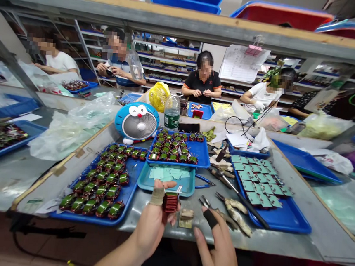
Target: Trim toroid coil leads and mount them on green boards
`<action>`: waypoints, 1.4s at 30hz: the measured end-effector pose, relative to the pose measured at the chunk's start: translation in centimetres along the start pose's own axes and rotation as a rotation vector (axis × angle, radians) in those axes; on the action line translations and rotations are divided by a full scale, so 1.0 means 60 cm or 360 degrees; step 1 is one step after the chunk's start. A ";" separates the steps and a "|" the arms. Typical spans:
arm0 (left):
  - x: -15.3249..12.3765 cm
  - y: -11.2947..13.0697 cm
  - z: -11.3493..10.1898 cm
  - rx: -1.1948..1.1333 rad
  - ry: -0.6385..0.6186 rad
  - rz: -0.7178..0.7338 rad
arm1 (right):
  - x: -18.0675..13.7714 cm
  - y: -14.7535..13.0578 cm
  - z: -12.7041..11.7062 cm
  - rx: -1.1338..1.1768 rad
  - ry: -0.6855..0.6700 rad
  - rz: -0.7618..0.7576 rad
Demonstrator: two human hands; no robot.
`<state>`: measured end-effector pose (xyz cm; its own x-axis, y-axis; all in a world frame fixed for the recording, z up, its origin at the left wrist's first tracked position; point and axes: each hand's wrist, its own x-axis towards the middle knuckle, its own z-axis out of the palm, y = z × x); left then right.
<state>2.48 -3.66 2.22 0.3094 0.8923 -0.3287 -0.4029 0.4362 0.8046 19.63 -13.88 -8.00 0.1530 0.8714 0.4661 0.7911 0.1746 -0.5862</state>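
In my left hand (149, 228) is a coil (170, 202) wound with dark red wire, its pale leads sticking up. Tan tape wraps a finger of that hand. My right hand (219, 248) hovers over the front of the bench, fingers apart and holding nothing, with black tape around one finger. Closest to it are pliers (235, 214) with cloth-wrapped handles. Between the hands lies a small tan block (186, 218). Just beyond my left hand, a teal tray (142, 179) holds light green paper pieces (169, 173).
Blue trays (129, 201) (205, 152) hold rows of green-topped coils. At right, another blue tray (297, 220) carries coils under light green sheets. A soldering iron (240, 196) and blue-handled cutters (206, 180) lie mid-bench. Behind stand a blue fan (139, 123) and a bottle (172, 114). Several people sit opposite.
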 end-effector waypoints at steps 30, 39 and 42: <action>0.084 -0.086 -0.089 0.1646 -0.0716 0.0589 | -0.018 0.008 -0.005 0.1172 -0.0133 0.1146; 0.114 -0.125 -0.106 0.1627 -0.0657 0.0394 | -0.033 0.053 -0.011 0.0729 -0.0213 0.1126; 0.117 -0.134 -0.117 0.1623 -0.0645 0.0363 | -0.015 0.050 -0.015 0.0606 -0.0307 0.0997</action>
<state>1.83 -0.06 -10.02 0.6507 0.7544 -0.0861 0.3508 -0.1981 0.9153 22.42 -14.55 -9.56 0.3727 0.9184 -0.1331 0.3257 -0.2638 -0.9079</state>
